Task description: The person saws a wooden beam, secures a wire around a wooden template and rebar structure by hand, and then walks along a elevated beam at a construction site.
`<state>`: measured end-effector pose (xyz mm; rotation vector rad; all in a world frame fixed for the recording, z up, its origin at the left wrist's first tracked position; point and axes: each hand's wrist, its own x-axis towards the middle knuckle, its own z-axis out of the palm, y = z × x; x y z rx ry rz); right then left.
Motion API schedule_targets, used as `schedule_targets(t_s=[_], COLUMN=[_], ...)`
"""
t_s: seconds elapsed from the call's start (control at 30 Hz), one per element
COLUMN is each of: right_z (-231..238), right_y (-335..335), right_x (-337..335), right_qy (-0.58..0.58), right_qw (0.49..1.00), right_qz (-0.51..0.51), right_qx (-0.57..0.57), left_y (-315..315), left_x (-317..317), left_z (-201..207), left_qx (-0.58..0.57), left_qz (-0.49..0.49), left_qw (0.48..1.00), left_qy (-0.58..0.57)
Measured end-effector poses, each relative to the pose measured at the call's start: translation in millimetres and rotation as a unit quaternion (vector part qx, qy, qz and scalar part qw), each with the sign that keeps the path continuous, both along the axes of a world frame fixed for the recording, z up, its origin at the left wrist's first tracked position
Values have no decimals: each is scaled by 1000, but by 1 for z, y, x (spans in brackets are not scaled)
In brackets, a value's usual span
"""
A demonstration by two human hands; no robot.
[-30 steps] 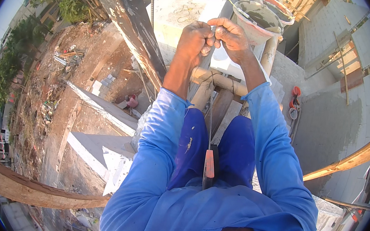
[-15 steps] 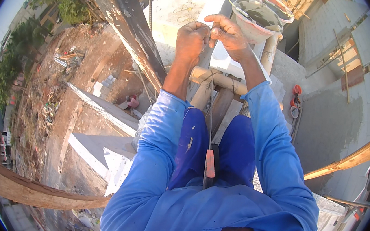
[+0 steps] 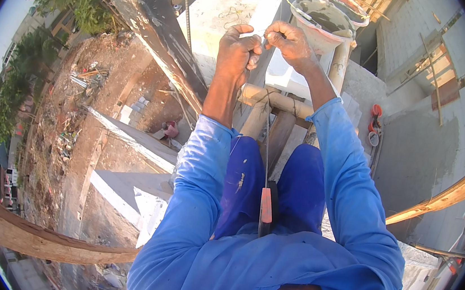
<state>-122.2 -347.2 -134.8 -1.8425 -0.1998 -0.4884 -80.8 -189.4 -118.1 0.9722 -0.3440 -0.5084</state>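
A: Where are your hands right now?

B: Both are raised in front of you and close together. Your left hand is curled into a fist, and your right hand pinches its fingertips just beside it. Both seem closed on a thin string, though the grip itself is too small to see clearly.

A: And where does that string go?

B: It hangs straight down from your hands, between your knees, to an orange-handled tool lying against your blue trousers.

A: What's around your hands?

B: Just beyond your right hand sits a pale bucket with grey mix inside. Below your hands a wooden pole runs crosswise, lashed to uprights. A dark slanted beam passes to your left, high over the ground.
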Motion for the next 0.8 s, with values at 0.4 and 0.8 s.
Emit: schedule_targets(t_s=[0.4, 0.8], right_z=[3, 9], right_y=[-3, -3], right_x=[-8, -13], right_qy=[9, 1], right_qw=[999, 998], right_qz=[33, 64], right_qx=[35, 18], left_y=[-4, -9], left_x=[8, 1], left_z=[-5, 8], left_qx=[46, 114], left_qz=[-74, -9], left_qw=[996, 993], left_qy=[19, -26])
